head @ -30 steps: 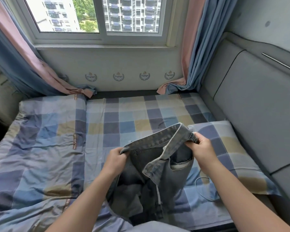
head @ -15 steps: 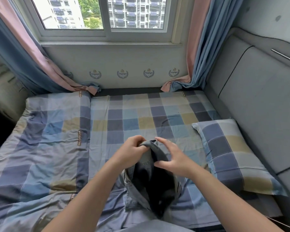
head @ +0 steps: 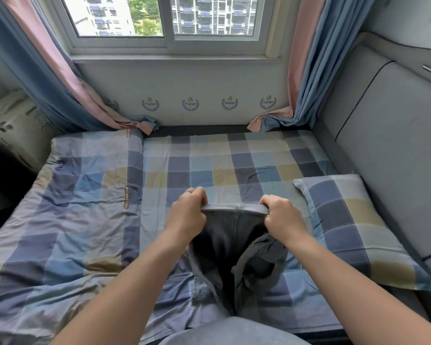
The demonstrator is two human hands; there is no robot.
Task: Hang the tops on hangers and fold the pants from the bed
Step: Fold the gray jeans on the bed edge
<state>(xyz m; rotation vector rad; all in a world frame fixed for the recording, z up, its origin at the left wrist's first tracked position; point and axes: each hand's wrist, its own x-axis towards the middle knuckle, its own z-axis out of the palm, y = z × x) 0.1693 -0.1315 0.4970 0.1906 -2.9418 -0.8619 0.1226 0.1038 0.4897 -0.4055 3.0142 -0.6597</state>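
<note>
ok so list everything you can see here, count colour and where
jeans: 1, grey denim, near middle of bed, waistband held taut
bed sheet: 1, blue-yellow checked, across bed
duvet: 1, same check, left side
pillow: 1, same check, right, by headboard
headboard: 1, grey padded, right
curtains: 2, pink and blue, flanking window
window: 1, white frame, top
ring: 1, silver, left finger
left hand; right hand: 2, gripping waistband ends

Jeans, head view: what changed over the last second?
A second ago both hands held the jeans open, waistband gaping. Half a second ago the hands came together and the right grip let go. Now the left hand and right hand have moved apart, each gripping one end of the waistband, pulled flat and taut. Unchanged: the pillow, checked sheet and curtains.
</note>
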